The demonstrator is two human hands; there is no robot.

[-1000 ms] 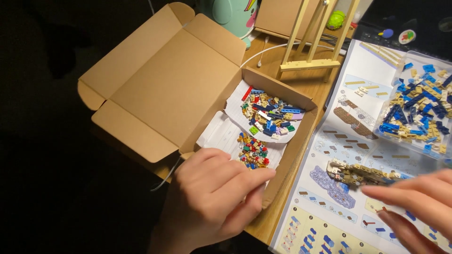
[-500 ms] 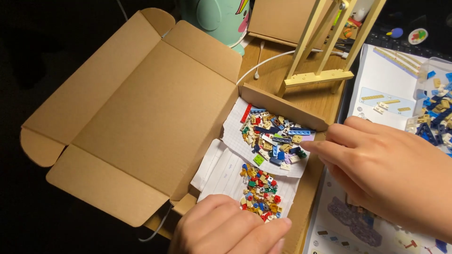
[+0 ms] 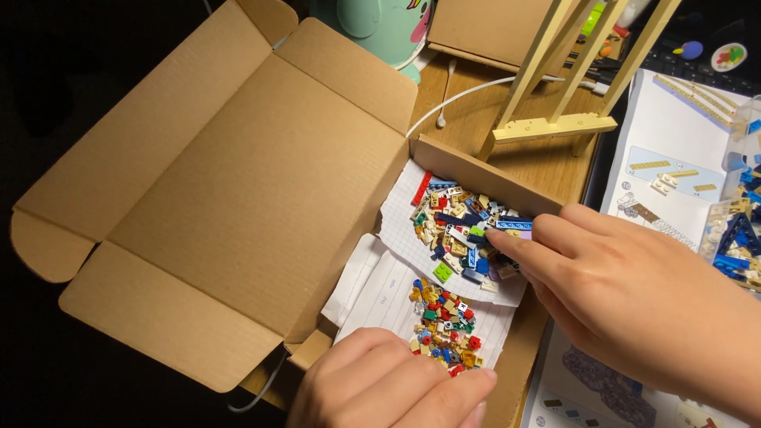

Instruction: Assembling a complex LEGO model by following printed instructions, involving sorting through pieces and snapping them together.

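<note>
Nearest to me I see the left hand (image 3: 388,384) resting half curled, holding nothing, on the near edge of the cardboard box (image 3: 238,198), beside the small brick pile (image 3: 444,325), while further the right hand (image 3: 634,293) reaches its index finger, gripping nothing, into the bigger brick pile (image 3: 468,234) on paper.

my right hand (image 3: 634,309) comes in over the low cardboard wall (image 3: 483,176), fingertips on the upper brick pile (image 3: 468,230). my left hand (image 3: 388,384) blocks the box's near end beside the lower brick pile (image 3: 444,325). the open lid (image 3: 230,198) lies flat to the left, open room above it. the wooden stand (image 3: 555,127) rises just behind the wall, barring the far side.
</note>
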